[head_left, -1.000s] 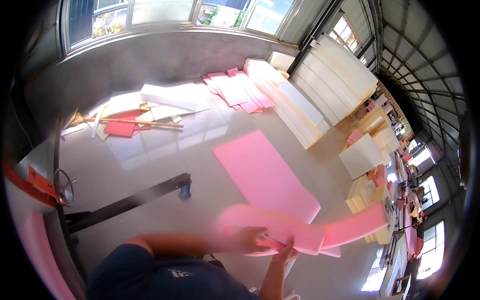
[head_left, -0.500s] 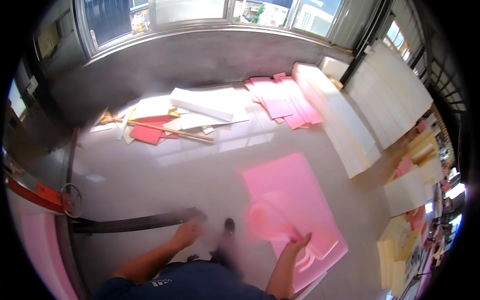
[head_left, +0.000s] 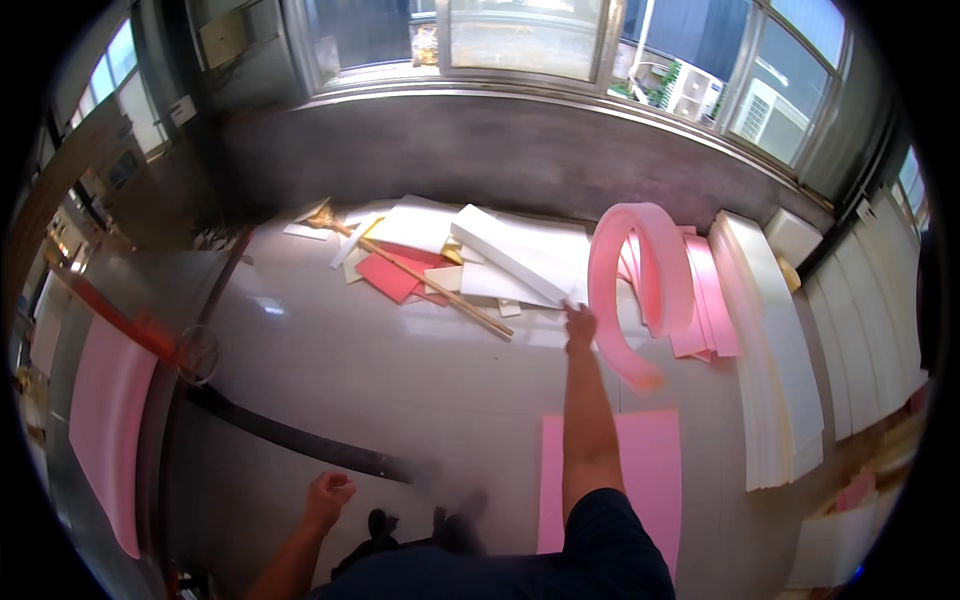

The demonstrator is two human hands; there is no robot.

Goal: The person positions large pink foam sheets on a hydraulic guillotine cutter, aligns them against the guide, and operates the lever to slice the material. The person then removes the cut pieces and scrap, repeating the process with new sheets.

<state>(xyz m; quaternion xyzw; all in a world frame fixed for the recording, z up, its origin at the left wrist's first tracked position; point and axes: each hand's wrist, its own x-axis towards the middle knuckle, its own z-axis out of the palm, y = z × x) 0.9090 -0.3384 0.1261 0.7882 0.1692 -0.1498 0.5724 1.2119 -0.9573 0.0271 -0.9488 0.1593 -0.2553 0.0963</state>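
Observation:
A wide pink foam strip (head_left: 660, 270), bent into a loose curl, is just right of my right hand (head_left: 580, 325). That arm is stretched forward over the floor, and its fingers look apart with no clear grip on the strip. The strip's lower end is blurred. Under my right arm a flat pink foam sheet (head_left: 650, 480) lies on the floor, partly covered by the arm and sleeve. Low on the left, my left hand (head_left: 330, 497) has loosely bent fingers and holds nothing; a long black bar (head_left: 300, 437) is the nearest thing to it.
White boards (head_left: 510, 255), red sheets (head_left: 390, 275) and a wooden stick (head_left: 440, 290) lie along the wall. Pink sheets (head_left: 712, 305) and a long stack of pale foam (head_left: 775, 370) are at right. A pink curved sheet (head_left: 105, 420) stands at far left beside an orange-red bar (head_left: 125, 315).
My right hand has swung forward from above the pink sheet, and the curled strip has moved forward to the pile by the wall. My left hand has shifted left; the view has turned.

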